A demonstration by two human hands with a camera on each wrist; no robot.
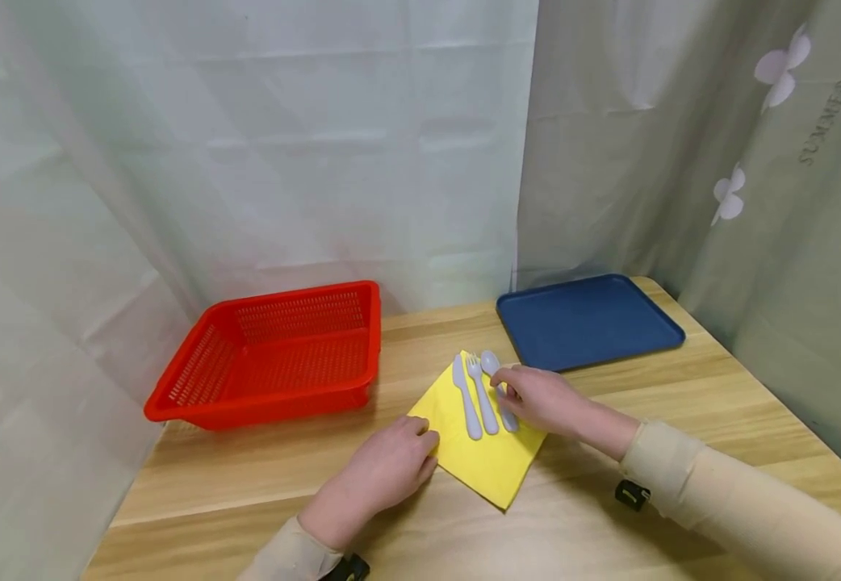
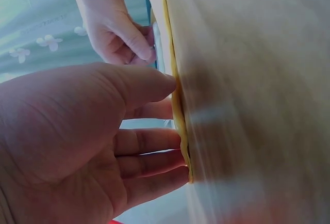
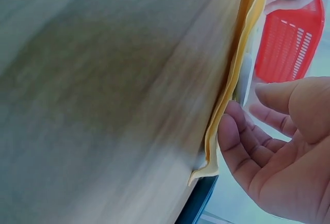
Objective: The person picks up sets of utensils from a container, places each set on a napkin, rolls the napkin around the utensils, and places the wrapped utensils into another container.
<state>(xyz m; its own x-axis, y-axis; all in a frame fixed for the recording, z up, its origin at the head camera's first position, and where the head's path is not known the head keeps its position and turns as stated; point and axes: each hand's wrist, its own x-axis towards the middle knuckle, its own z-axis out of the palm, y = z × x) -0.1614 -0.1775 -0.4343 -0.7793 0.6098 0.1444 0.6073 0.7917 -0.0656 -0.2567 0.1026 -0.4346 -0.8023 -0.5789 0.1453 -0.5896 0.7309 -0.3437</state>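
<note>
A folded yellow napkin [image 1: 493, 468] lies on the wooden table in the head view. A pale grey knife [image 1: 467, 399], a fork [image 1: 483, 399] and a spoon [image 1: 490, 362] rest on it side by side. My left hand [image 1: 395, 460] touches the napkin's left edge; the left wrist view shows its thumb and fairly straight fingers [image 2: 149, 164] along that edge. Over the spoon's handle is my right hand [image 1: 540, 397], hiding part of it. The right wrist view shows its loosely bent fingers [image 3: 234, 141] at the napkin's right edge, with the thumb apart from them.
A red plastic basket [image 1: 297, 399] with perforated walls stands at the back left. At the back right lies a flat blue tray [image 1: 587, 323], just beyond my right hand. Pale curtains [image 1: 362, 153] hang behind the table and along its sides.
</note>
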